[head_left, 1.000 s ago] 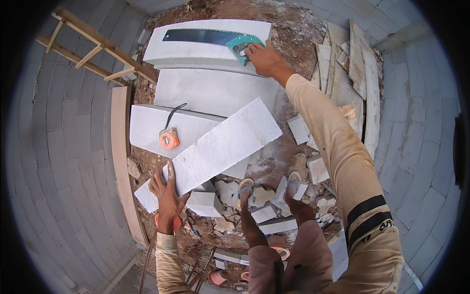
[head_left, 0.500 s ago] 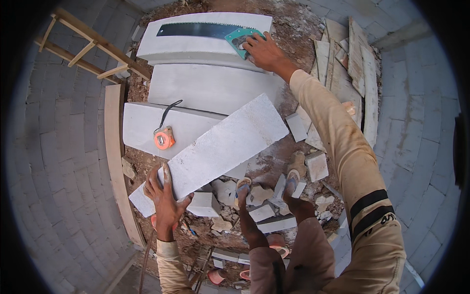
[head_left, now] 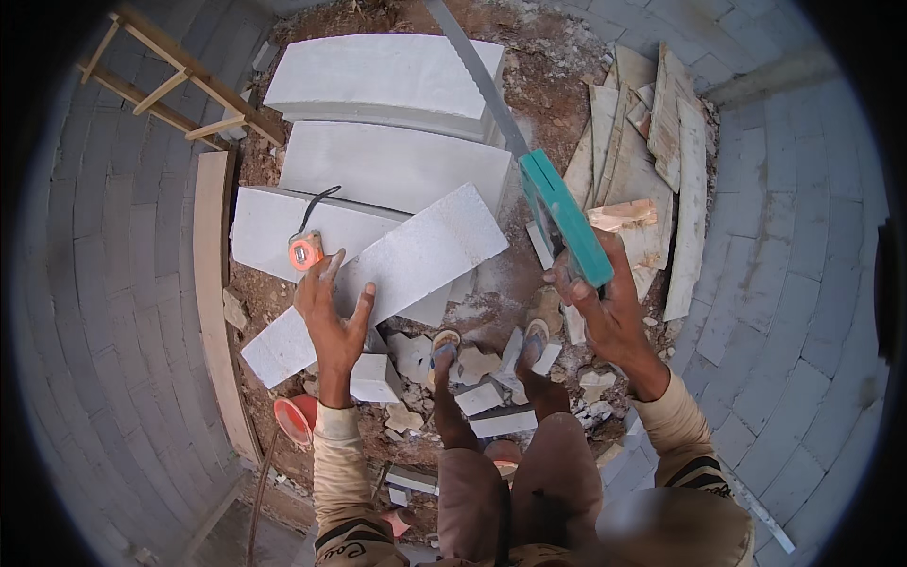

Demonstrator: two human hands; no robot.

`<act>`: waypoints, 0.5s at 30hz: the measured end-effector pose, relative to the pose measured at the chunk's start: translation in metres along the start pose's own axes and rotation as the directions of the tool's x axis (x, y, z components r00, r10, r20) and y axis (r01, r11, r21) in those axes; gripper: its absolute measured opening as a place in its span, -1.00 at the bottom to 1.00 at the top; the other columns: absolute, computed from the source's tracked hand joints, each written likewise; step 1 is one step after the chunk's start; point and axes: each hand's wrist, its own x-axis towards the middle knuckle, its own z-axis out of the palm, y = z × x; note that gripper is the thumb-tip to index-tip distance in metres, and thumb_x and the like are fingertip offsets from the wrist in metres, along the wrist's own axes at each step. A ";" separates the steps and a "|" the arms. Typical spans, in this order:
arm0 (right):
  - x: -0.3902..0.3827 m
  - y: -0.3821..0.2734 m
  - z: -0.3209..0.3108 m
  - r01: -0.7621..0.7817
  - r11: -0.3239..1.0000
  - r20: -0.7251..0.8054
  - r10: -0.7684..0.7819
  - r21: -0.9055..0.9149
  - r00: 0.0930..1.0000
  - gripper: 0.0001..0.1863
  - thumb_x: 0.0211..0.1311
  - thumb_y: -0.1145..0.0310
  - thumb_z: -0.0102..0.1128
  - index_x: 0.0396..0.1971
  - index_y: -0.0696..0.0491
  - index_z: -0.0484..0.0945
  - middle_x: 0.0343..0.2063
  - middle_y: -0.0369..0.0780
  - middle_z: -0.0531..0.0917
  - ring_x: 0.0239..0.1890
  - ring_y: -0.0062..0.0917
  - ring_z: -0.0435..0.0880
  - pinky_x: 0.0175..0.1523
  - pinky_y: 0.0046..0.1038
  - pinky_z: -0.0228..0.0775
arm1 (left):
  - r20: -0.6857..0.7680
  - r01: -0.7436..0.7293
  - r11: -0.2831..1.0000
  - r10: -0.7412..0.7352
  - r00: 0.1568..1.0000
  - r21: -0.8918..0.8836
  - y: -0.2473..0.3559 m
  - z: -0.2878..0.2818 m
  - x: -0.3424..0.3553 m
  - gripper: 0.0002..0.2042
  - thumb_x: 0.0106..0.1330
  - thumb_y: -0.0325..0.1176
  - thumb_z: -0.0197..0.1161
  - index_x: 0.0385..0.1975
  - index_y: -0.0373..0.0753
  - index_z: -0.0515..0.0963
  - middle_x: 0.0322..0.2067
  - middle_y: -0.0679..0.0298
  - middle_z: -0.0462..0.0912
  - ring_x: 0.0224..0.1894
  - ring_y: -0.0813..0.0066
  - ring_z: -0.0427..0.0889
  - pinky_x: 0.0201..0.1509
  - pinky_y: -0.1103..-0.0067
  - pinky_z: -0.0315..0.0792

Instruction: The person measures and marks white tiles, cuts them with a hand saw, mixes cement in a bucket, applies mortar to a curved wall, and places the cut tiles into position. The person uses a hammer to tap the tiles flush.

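A hand saw (head_left: 564, 215) with a teal handle is in my right hand (head_left: 609, 307), its long steel blade rising toward the top of the view. My left hand (head_left: 333, 317), fingers apart, is on or just over a long white block (head_left: 425, 250) lying diagonally across other blocks. Just beyond my left fingertips lies an orange tape measure (head_left: 304, 251) with a black strap, on another white block (head_left: 262, 231). Two more large white blocks (head_left: 378, 80) lie farther back.
A wooden ladder (head_left: 161, 90) and long plank (head_left: 213, 302) are at the left, worn boards (head_left: 675, 236) at the right. Block walls (head_left: 775, 246) surround me. Broken chunks (head_left: 477, 397) and a red bucket (head_left: 293, 420) lie around my sandalled feet.
My right hand has lifted the saw off the back block and drawn it down and right, blade now pointing away. My left hand has moved up along the front block toward the tape measure.
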 end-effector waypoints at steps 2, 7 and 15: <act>-0.053 -0.007 -0.003 0.075 0.985 0.044 -0.069 -0.153 0.997 -0.32 0.44 -0.06 0.27 0.24 0.23 0.44 -0.26 -0.11 0.63 -0.30 -0.47 0.65 -0.15 -0.43 0.49 | -0.069 -0.005 0.977 -0.010 0.998 -0.215 0.038 0.041 0.033 -0.62 0.34 -0.26 0.39 0.13 -0.20 0.64 0.13 0.02 0.62 0.20 0.02 0.55 0.35 0.20 0.32; -0.118 -0.004 0.009 -0.036 0.991 0.033 0.040 -0.127 0.999 -0.32 0.39 -0.01 0.35 0.25 0.23 0.47 -0.29 -0.08 0.68 -0.37 -0.44 0.67 -0.21 -0.45 0.51 | -0.091 0.109 0.975 -0.128 0.988 -0.194 0.095 0.099 0.076 -0.80 0.31 -0.26 0.38 -0.22 -0.25 0.71 -0.17 0.13 0.74 -0.07 0.08 0.69 0.10 0.24 0.45; -0.154 0.015 0.029 -0.169 0.982 0.041 0.173 -0.078 0.984 -0.32 0.47 -0.08 0.24 0.26 0.23 0.46 -0.35 -0.22 0.65 -0.35 -0.60 0.59 -0.21 -0.47 0.49 | -0.174 0.054 0.980 -0.088 0.981 -0.193 0.088 0.105 0.076 -0.80 0.22 -0.34 0.41 -0.28 -0.35 0.69 -0.26 0.04 0.75 -0.18 0.06 0.75 -0.03 0.35 0.54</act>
